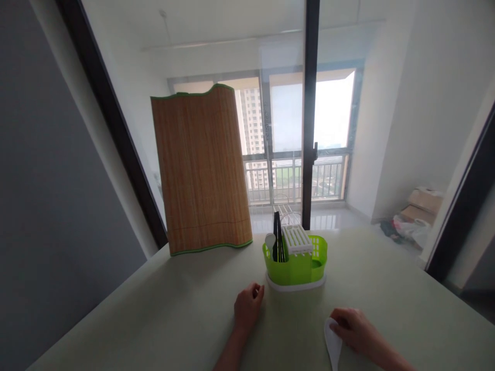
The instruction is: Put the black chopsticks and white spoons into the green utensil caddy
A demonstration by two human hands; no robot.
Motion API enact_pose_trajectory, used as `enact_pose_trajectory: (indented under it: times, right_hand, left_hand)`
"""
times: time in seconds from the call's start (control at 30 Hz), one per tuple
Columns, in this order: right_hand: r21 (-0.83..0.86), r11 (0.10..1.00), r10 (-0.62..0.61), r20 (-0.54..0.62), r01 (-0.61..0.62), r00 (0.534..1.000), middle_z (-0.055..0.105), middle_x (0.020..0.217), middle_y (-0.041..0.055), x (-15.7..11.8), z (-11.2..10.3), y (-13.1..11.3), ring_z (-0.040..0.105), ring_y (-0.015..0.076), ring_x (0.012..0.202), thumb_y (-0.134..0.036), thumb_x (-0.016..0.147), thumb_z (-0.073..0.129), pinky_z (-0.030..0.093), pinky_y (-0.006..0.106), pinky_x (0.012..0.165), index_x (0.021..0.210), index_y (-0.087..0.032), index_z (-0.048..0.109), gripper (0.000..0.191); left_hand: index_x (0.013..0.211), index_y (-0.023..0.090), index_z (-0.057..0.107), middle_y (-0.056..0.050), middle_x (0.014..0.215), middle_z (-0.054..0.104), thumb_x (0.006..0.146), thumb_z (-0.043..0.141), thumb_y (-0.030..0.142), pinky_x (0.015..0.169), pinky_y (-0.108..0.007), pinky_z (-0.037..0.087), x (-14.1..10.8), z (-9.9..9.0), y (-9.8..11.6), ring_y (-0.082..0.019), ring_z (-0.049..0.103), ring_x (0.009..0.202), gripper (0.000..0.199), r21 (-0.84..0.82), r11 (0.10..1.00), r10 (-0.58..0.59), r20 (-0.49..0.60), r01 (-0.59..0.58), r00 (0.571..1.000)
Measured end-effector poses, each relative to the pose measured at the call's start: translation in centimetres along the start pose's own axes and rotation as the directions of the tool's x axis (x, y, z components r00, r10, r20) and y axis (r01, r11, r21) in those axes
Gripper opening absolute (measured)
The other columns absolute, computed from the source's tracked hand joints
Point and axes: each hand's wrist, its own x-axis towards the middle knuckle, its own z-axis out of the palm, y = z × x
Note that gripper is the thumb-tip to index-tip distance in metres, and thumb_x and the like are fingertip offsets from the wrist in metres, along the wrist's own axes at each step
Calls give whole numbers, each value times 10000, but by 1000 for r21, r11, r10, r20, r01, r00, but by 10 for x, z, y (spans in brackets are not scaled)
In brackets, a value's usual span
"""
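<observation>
We see our left hand (247,305) resting on the tabletop (154,319), near the front edge and about in the middle of it. Its fingers are curled together in a loose fist and hold nothing. It lies just beside the white base of the green caddy (296,265), but we cannot tell if it touches it.

Our right hand (353,327) lies to the right, also near the front edge. Its fingers are bent down and pressed on the upper end of a white spoon (333,344), which lies flat on the tabletop with its other end toward the front edge.

The green caddy stands upright in the middle of the tabletop, behind both hands. In its left compartment stand a white utensil (269,240) and dark utensils (277,237); a white slotted insert (296,239) sits on its middle part.

A bamboo mat (201,170) stands upright near the far edge, to the left of the caddy and apart from it.
</observation>
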Motion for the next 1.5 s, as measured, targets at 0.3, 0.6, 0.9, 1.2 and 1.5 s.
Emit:
enact_pose_trajectory:
  times: [0.3,0.6,0.9,1.2,1.5]
  right_hand:
    - [-251,912,-379,-213,325,900,689,786,8,39,-76,-125,607,170,659,-350,959,505,441,283,609,871,-259,659,200]
    - [-794,558,-651,-241,239,720,728,843,72,123,-100,-219,607,241,825,-170,985,491,376,385,787,882,-191,684,219]
    - [-860,453,-578,-84,234,811,680,666,44,170,-46,-206,625,263,776,-116,873,635,391,448,873,750,-225,677,170]
    - [-860,434,-604,-55,270,795,676,613,48,186,-25,-202,626,272,806,-64,785,715,425,461,856,632,-220,668,224]
    - [-769,437,-758,-34,467,652,642,696,-17,114,21,-181,578,189,708,-159,848,679,392,347,652,711,-234,575,188]
  left_hand:
    - [759,235,610,-53,771,705,940,405,428,643,-297,352,-1,1,2,-194,646,733,334,5,1000,7,8,-7,1000]
    - [777,227,641,-58,764,714,942,408,422,647,-300,365,-1,5,3,-196,648,723,346,14,1000,0,38,-1,999]
    - [783,238,670,-58,788,726,932,425,418,672,-306,396,0,9,1,-206,667,755,338,16,1000,7,62,-8,998]
    - [773,244,661,-77,812,738,936,406,409,679,-325,394,0,9,0,-218,677,777,344,22,1000,15,69,-17,998]
    - [824,244,679,-63,849,748,941,416,423,694,-318,397,2,9,0,-221,685,824,339,71,997,-1,120,-8,993]
